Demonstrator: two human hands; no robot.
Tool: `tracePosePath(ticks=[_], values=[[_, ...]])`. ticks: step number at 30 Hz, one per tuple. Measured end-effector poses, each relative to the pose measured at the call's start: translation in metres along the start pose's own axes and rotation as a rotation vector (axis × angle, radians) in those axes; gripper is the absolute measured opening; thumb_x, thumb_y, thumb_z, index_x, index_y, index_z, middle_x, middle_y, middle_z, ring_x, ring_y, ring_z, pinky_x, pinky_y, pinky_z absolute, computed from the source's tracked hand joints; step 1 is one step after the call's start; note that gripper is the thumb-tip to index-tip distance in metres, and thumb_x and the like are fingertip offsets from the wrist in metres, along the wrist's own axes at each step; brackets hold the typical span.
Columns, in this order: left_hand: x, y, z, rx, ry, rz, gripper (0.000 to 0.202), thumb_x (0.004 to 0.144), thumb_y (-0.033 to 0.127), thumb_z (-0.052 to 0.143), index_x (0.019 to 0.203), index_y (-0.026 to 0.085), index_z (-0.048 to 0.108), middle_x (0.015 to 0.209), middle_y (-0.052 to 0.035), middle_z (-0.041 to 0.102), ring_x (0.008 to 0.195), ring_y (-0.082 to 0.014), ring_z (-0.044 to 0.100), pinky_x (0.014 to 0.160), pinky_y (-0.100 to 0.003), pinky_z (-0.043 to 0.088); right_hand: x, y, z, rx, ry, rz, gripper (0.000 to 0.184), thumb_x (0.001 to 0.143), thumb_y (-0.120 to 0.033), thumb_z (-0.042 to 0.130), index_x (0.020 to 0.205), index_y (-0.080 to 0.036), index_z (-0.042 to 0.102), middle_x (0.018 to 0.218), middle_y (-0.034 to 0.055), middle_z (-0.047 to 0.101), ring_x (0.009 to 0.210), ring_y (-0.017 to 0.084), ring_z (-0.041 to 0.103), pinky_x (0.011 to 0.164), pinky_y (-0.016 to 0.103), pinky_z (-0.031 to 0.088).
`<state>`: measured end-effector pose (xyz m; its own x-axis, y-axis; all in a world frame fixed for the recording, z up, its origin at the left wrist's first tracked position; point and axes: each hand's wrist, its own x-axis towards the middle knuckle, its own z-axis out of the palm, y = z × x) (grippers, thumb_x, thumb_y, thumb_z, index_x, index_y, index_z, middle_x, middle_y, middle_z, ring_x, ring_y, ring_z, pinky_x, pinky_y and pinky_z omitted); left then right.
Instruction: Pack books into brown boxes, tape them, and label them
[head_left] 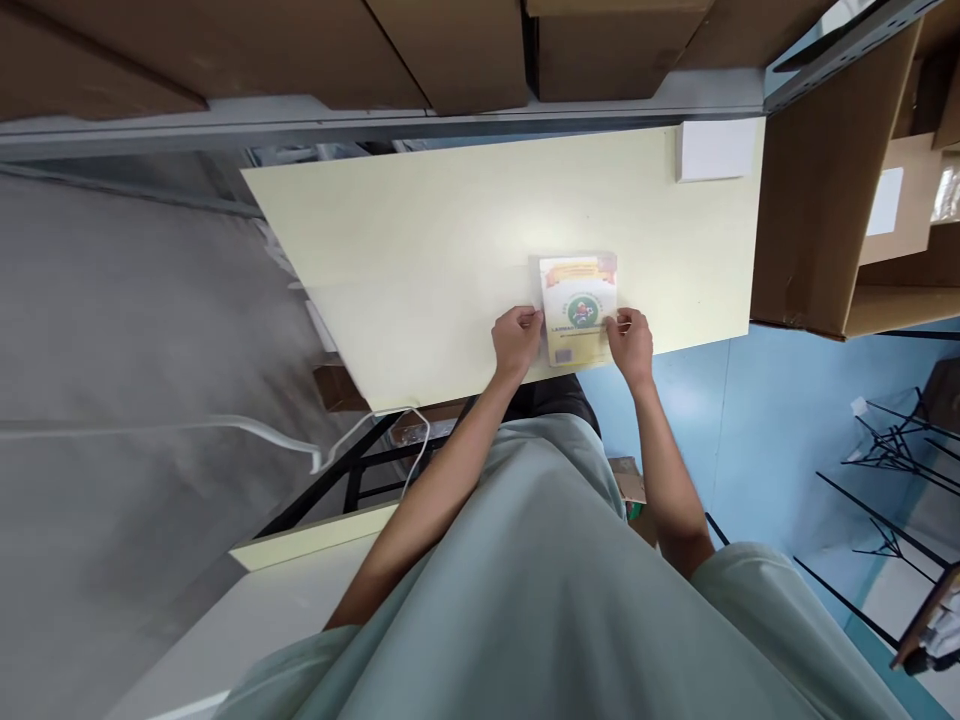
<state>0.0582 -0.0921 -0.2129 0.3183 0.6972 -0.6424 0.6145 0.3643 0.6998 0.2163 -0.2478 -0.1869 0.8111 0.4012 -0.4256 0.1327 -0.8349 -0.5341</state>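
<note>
Hands [516, 340] [632, 345] pinch packet [576, 310] at table's [420, 250] edge.

White paper stack [716, 150] on pale table [420, 260]; cardboard boxes [450, 50] behind.

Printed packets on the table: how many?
1. The printed packet lies by the near edge of the table, left hand on its left side, right hand on its right. The white block at the far right corner is blank. Any beneath would be hidden.
</note>
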Motion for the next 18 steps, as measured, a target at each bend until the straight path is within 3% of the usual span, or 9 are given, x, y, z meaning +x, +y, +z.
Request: tracePosePath(ticks=[7, 12, 18], values=[[-0.007, 0.005, 0.005, 0.106, 0.063, 0.094, 0.019, 0.098, 0.024, 0.065, 0.116, 0.025, 0.070, 0.091, -0.0018, 0.078, 0.087, -0.0223, 0.075, 0.087, -0.034, 0.057, 0.017, -0.005, 0.000, 0.254, -0.077, 0.101, 0.028, 0.093, -0.049, 0.069, 0.096, -0.021, 0.063, 0.087, 0.0017, 0.065, 0.080, 0.018, 0.060, 0.076, 0.032, 0.054], [-0.009, 0.006, 0.011, 0.101, 0.000, 0.087, 0.020, 0.101, 0.020, 0.058, 0.114, 0.022, 0.073, 0.104, -0.0059, 0.081, 0.094, -0.0237, 0.076, 0.092, -0.037, 0.059, 0.012, -0.012, -0.003, 0.414, -0.070, 0.045, 0.031, 0.097, -0.051, 0.064, 0.107, -0.022, 0.059, 0.081, -0.0027, 0.060, 0.075, 0.017, 0.058, 0.069, 0.030, 0.051], [-0.009, 0.014, 0.027, 0.126, -0.050, 0.168, 0.032, 0.096, 0.021, 0.066, 0.126, 0.020, 0.076, 0.120, -0.0112, 0.077, 0.110, -0.0277, 0.074, 0.101, -0.042, 0.060, 0.026, -0.008, -0.005, 0.452, 0.031, 0.001, 0.037, 0.098, -0.055, 0.062, 0.112, -0.021, 0.058, 0.092, 0.0035, 0.070, 0.087, 0.020, 0.068, 0.077, 0.033, 0.057]])
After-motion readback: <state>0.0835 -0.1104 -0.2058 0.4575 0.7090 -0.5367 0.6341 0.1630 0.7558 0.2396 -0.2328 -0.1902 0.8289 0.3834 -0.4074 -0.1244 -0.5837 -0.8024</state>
